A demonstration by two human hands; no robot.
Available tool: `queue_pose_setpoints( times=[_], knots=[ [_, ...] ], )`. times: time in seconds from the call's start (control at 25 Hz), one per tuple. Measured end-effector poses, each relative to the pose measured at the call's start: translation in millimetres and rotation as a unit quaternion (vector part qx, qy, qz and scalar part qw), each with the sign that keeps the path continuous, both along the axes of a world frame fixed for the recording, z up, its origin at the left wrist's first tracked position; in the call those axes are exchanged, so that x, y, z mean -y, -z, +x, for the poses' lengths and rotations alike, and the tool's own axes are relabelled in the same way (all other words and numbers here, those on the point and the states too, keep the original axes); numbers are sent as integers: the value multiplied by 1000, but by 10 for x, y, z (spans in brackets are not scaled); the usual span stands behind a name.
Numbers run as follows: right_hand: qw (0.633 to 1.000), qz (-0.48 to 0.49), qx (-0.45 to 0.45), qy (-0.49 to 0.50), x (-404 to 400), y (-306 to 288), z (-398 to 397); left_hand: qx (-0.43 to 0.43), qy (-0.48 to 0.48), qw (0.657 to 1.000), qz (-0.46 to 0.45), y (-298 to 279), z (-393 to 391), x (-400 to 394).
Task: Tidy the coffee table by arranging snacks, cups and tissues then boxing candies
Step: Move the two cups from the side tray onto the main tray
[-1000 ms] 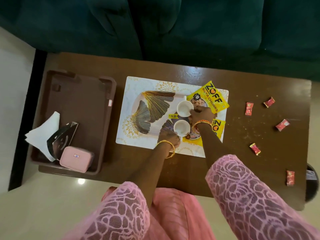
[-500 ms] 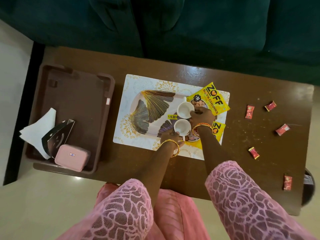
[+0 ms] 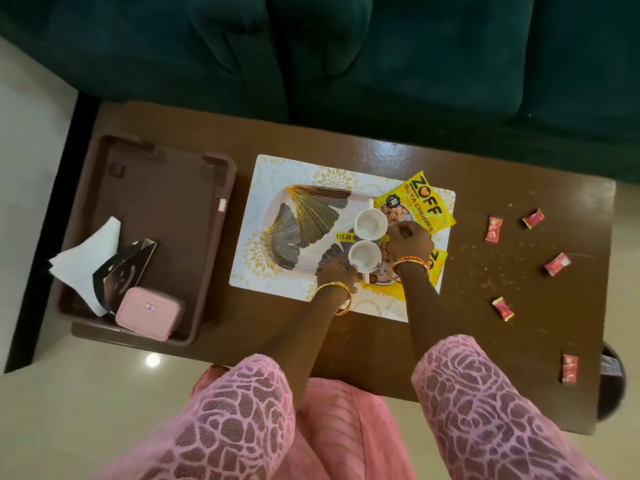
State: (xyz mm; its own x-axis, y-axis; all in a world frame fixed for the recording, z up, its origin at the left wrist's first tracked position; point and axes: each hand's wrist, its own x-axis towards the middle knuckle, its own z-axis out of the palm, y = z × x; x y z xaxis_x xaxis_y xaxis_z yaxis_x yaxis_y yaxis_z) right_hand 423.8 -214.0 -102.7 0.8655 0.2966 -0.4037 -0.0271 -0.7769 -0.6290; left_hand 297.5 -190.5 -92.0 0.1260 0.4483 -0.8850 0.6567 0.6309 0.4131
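Barely anything moved: your hands stayed put at the two cups. Your left hand (image 3: 337, 271) gripped the near cup (image 3: 364, 256) on the leaf-patterned tray (image 3: 304, 216); your right hand (image 3: 408, 242) curled against the far cup (image 3: 370, 224), grip unclear. Red candies (image 3: 493, 229) lay scattered across the table (image 3: 519, 188) at right.

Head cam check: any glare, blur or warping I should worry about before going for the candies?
Head view: soft glare on the table near the sofa and a bright lamp reflection on the floor; wide-angle bending at the edges; sleeves slightly blurred; candies evenly lit and legible.
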Motion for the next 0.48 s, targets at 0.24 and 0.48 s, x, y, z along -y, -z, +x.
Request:
queue_pose_setpoints(
  times=[0.24, 0.48],
  knots=[
    [990, 96, 102, 26, 148, -381, -377, -38, 224, 937, 265, -313, -565, -9],
    [977, 107, 134, -129, 142, -586, -1351, -94, 369, 852, 358, -527, -1493, -40]
  ],
)
